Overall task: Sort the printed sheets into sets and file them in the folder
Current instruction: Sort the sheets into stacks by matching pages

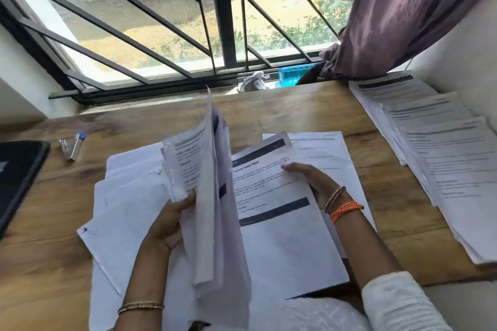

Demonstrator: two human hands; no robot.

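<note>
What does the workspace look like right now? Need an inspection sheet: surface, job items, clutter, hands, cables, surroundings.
Surface: wooden desk under a window, mostly covered with paper.
Job items: held stack raised on edge; printed sheet flat at centre; loose sheets face down on the left; sorted piles overlapping along the right edge. No folder clearly seen.
Clutter: stapler and dark laptop at left.
Hands: left hand grips the held stack; right hand rests on the printed sheet.
Cables: nothing seen.
Surroundings: barred window, purple curtain, blue bottle and crumpled cloth on the sill.
</note>
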